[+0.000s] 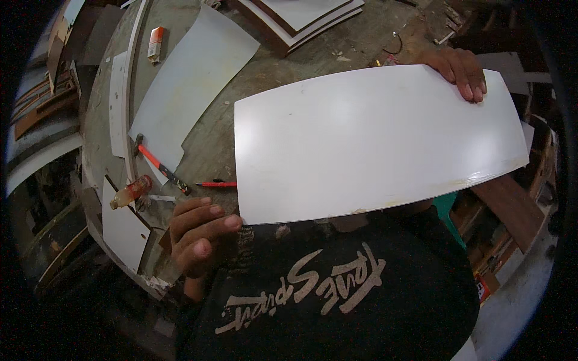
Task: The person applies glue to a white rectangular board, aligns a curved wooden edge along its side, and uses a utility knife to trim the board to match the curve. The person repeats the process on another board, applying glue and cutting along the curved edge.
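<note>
A white, glossy flat panel (373, 144) is held up in front of my body, tilted so that its broad face shows. My right hand (459, 71) grips it over the far edge near the right corner, fingers on the face. Beside the near left corner is my left hand (201, 231), fingers bent loosely and apart; the index fingertip is close to that corner, and I cannot tell whether it touches. Left of the panel lies a hammer (159, 163) with a red and black handle. A slim red tool (217, 184) is partly hidden behind the panel.
A large pale sheet (195, 75) lies on the worktable (283, 72), with stacked white boards (313, 18) at the back. A small orange and white box (155, 45), a bottle (130, 192) and a white offcut (125, 231) are at left. Wood scraps (512, 210) crowd the right.
</note>
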Demonstrator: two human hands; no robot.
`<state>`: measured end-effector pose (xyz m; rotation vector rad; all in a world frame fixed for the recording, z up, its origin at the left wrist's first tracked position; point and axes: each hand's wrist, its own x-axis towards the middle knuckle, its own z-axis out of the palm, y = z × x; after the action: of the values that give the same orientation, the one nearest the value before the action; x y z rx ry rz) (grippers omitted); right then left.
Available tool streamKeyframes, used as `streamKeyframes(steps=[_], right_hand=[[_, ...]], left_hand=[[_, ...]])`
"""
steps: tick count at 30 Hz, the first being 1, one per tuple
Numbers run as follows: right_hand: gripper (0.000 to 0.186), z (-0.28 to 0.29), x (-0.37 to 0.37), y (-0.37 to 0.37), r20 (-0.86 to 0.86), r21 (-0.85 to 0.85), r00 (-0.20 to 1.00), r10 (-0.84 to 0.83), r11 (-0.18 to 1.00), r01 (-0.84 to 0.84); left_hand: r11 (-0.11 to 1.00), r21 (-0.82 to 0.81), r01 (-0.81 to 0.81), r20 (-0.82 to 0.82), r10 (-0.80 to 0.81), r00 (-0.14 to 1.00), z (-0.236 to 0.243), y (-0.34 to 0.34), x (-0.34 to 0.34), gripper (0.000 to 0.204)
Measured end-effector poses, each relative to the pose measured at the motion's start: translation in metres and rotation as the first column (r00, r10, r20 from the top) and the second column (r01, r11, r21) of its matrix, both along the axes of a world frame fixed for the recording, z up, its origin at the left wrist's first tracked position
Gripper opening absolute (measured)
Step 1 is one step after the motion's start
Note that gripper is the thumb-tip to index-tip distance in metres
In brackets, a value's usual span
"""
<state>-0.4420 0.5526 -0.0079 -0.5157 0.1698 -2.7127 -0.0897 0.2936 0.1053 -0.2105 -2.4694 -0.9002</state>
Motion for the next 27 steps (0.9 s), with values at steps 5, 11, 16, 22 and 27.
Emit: streamKeyframes(steps=[5,11,16,22,27], right_hand=[[0.019,0.000,0.000,-0.002,0.038,0.004,0.999,-0.007,1.000,0.007],[0.019,-0.002,-0.004,-0.009,0.059,0.007,0.998,-0.009,1.000,0.009],[0.019,0.000,-0.015,-0.013,0.056,0.013,0.998,-0.023,1.000,0.022],[0.019,0.013,-0.026,-0.016,0.041,0.026,0.999,-0.008,1.000,0.007],[0.019,0.020,-0.033,-0.019,0.018,0.040,1.000,0.005,0.999,-0.006]], left_hand=[[0.991,0.120,0.057,-0.156,-0.038,0.987,-0.006,0.003,-0.025,0.072],[0.977,0.184,0.112,-0.236,-0.066,0.969,-0.015,0.000,-0.040,0.075],[0.970,0.200,0.141,-0.235,-0.092,0.968,-0.020,-0.015,-0.045,0.084],[0.949,0.289,0.126,-0.233,-0.059,0.971,-0.021,-0.019,-0.038,0.093],[0.924,0.337,0.182,-0.197,-0.120,0.973,-0.021,-0.024,-0.038,0.106]])
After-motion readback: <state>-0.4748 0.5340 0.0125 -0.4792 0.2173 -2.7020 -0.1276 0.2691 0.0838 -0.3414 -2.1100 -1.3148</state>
